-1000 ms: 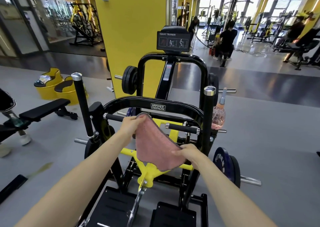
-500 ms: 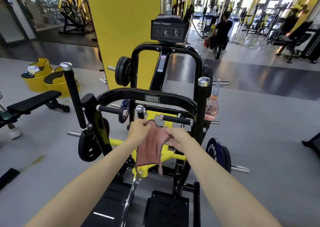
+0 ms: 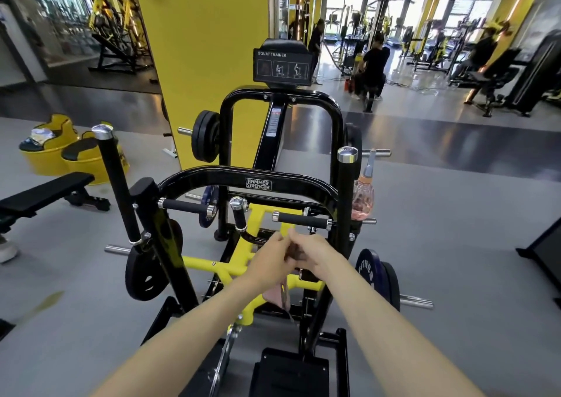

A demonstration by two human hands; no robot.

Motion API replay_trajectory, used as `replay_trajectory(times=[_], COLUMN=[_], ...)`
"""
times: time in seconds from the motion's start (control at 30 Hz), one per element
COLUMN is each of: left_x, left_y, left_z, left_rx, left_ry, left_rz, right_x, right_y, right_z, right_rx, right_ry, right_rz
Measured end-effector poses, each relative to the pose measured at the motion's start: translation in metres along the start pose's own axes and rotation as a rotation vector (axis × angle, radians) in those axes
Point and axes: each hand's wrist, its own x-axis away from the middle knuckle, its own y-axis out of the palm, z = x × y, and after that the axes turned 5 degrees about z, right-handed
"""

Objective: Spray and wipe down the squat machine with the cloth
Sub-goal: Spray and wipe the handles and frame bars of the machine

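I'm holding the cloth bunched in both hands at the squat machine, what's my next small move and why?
Probably keep the cloth in the left hand and reach the right hand up to the spray bottle. Both hands grip the bunched cloth together, so neither is free, and the bottle hangs untouched beside the right post of the squat machine, close above that hand.

We note the left hand (image 3: 270,257) and right hand (image 3: 312,254) gripping the bunched pink cloth (image 3: 280,296) before the squat machine (image 3: 258,181); a spray bottle (image 3: 362,196) sits at its right post.
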Motion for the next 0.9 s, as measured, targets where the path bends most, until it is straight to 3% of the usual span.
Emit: replay_trajectory(times=[0.07, 0.13, 0.2, 0.3, 0.4, 0.53, 0.67, 0.73, 0.9], left_x=[-0.002, -0.006, -0.013, -0.030, -0.038, -0.036, -0.031, -0.031, -0.033], left_y=[-0.006, -0.015, -0.025, -0.030, -0.027, -0.038, -0.046, -0.046, -0.043], left_z=[0.001, -0.001, -0.008, -0.014, -0.010, -0.013, -0.019, -0.015, -0.003], left_rx=[0.232, 0.292, 0.166, -0.081, -0.326, -0.357, 0.024, 0.103, -0.081], left_ry=[-0.109, -0.167, -0.070, 0.121, 0.089, -0.017, -0.119, -0.168, -0.145], left_rz=[0.004, 0.093, 0.108, -0.065, -0.155, -0.225, -0.185, -0.180, -0.066], right_x=[0.000, -0.003, 0.002, 0.013, 0.020, 0.018, 0.016, 0.014, 0.016], right_y=[-0.005, -0.010, -0.010, -0.009, -0.010, -0.023, -0.034, -0.034, -0.032], right_z=[0.002, 0.003, -0.003, -0.014, -0.017, -0.017, -0.010, -0.005, -0.006], right_rx=[0.049, 0.098, 0.255, 0.573, 0.737, 0.726, 0.775, 0.767, 0.727], right_ry=[-0.029, -0.064, -0.171, -0.447, -0.568, -0.574, -0.506, -0.477, -0.466], right_rz=[-0.005, 0.013, 0.031, -0.020, -0.055, 0.040, 0.096, 0.147, 0.182])
